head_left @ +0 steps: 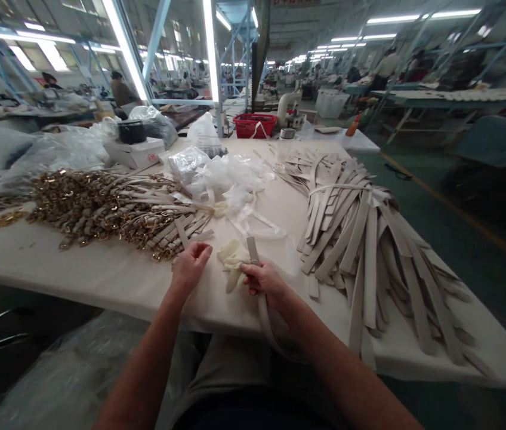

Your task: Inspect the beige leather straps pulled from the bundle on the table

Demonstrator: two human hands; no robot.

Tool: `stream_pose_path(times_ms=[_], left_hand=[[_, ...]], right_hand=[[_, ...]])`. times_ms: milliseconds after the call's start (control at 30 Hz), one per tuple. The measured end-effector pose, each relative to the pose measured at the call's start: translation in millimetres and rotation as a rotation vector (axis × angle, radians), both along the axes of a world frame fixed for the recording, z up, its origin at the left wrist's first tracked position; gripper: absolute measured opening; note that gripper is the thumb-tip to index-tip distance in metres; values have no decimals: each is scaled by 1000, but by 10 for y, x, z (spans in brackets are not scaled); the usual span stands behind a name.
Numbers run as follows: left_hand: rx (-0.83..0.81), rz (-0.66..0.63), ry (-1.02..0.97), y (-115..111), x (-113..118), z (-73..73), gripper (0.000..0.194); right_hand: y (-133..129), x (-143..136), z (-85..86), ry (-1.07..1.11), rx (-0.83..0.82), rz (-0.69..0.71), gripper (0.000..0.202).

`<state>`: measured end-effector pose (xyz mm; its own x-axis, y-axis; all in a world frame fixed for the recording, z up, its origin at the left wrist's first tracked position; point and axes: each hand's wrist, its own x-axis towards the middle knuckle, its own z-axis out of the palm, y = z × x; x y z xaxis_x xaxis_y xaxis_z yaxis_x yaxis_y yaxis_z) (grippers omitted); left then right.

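My right hand (pixel 265 280) is closed round a flat grey-beige strap (pixel 252 248). One end of the strap points up past my fingers, and the rest curves down over the table's front edge toward my lap. My left hand (pixel 191 264) has its thumb and fingers pinched together beside the near end of a pile of thin straps with gold-coloured metal fittings (pixel 114 209). What that pinch holds, if anything, is hidden. Between my hands a crumpled pale yellow glove (pixel 231 257) lies on the table.
A large tied bundle of grey-beige straps (pixel 351 221) spreads across the right side and hangs over the edge. Clear plastic bags (pixel 235 176) lie mid-table. Farther back are a white box (pixel 134 153), a black round container (pixel 131 131) and a red basket (pixel 255 126). People work in the background.
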<state>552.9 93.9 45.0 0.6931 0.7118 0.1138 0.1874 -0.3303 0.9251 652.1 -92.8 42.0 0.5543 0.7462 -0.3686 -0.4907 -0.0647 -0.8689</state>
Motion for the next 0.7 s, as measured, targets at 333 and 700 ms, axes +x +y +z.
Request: stream_pose_path(times_ms=[333, 700], left_hand=[[-452, -310, 71, -497, -163, -14, 52], [-604, -176, -93, -436, -151, 7, 41]], right_hand=[[-52, -67, -12, 43, 54, 85, 34], [-192, -204, 10, -26, 18, 189, 28]])
